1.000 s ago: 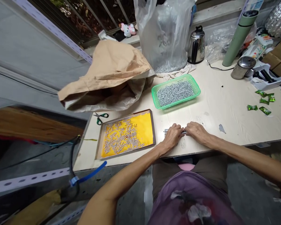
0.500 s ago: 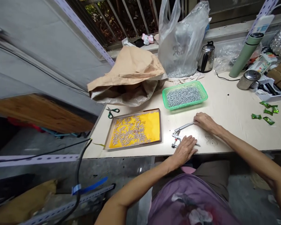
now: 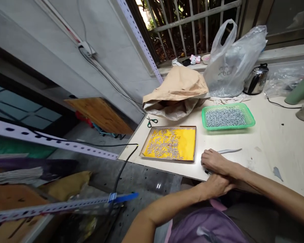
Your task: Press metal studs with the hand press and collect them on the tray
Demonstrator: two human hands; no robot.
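Note:
A silver pliers-like tool (image 3: 229, 151) lies near the table's front edge. One long grey handle points right, and its spring and jaw end is mostly covered by my hands. My right hand (image 3: 212, 160) has its fingers curled down over the jaw end. Tucked just below it, my left hand (image 3: 219, 185) is closed at the table edge; the right wrist crosses over it, and what its fingers hold is hidden. Left of my hands is a shallow tray (image 3: 195, 145) with a yellow bottom and many small metal pins (image 3: 164, 145) scattered in it.
A green plastic basket (image 3: 250, 116) full of small metal pieces stands behind my hands. Scissors (image 3: 152, 121) lie at the left, before a brown paper bag (image 3: 177, 84). A plastic bag (image 3: 235, 60), a kettle (image 3: 256, 79) and a green bottle (image 3: 301, 87) stand at the back.
My view has swung left. My right hand has moved from the handle's end to the tool's jaw end, and my left hand has drawn back under it, closing its fingers.

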